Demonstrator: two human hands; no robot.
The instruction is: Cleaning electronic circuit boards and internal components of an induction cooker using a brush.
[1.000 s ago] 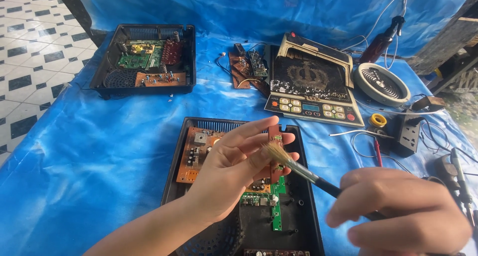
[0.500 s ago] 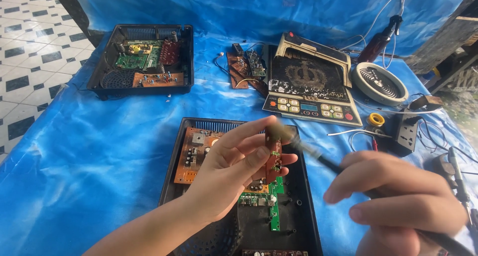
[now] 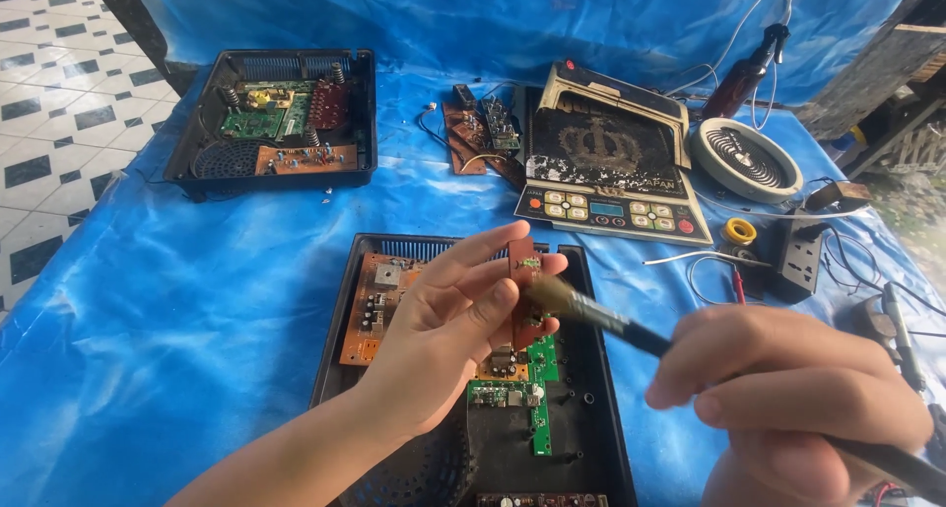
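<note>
My left hand (image 3: 448, 325) holds a narrow brown circuit board strip (image 3: 524, 280) upright over an open black appliance base (image 3: 606, 408). My right hand (image 3: 788, 399) grips the dark handle of a paintbrush (image 3: 601, 318); its tan bristles touch the strip's face. Under my hands, inside the base, lie an orange circuit board (image 3: 372, 305) and a green one (image 3: 532, 389).
A second open black base (image 3: 271, 118) with boards sits at the back left. Loose boards (image 3: 478, 133), a cooker top panel (image 3: 606, 167), a round coil (image 3: 744, 159), a solder spool (image 3: 739, 233), a black socket block (image 3: 800, 261) and wires lie right on the blue tarp (image 3: 177, 300).
The brush swept up the strip to its top end, then came back down to its middle. My left hand kept the strip steady.
</note>
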